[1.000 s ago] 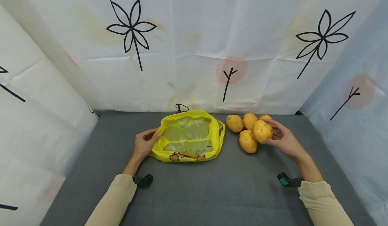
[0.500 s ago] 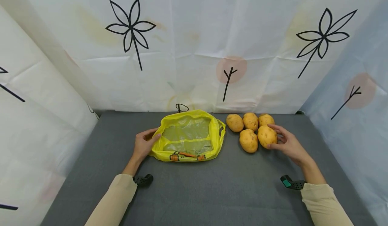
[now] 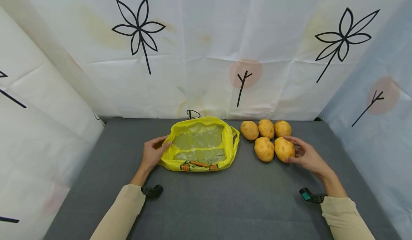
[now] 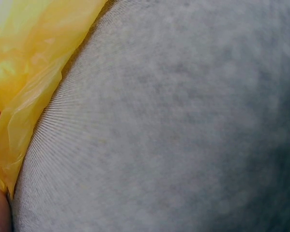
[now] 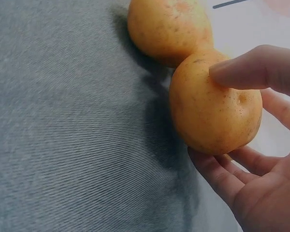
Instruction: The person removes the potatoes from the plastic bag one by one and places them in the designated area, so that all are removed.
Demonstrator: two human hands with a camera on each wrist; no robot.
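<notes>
My left hand (image 3: 153, 152) pinches the left rim of a yellow plastic bag (image 3: 231, 150), its thumb laid over the edge. The bag lies with its wide mouth facing up, showing a see-through inside and an orange print in front. In the left wrist view, yellow film (image 4: 34, 72) fills the upper left corner. My right hand (image 3: 307, 157) grips a potato (image 3: 284, 149) at the front right of a small group. Its thumb and curled fingers hold opposite sides of that potato in the right wrist view, where another potato (image 5: 166, 29) sits right beside it.
Several more potatoes, among them a back-left potato (image 3: 249, 130) and a front-left potato (image 3: 264, 149), stand close together right of the bag. A thin black wire loop (image 3: 193, 114) shows behind the bag. White patterned cloth (image 3: 206, 54) hangs around the grey table (image 3: 206, 204).
My right hand has carried its potato right and down, from above the group to a spot beside the front-left potato. My left hand and the bag have stayed in place.
</notes>
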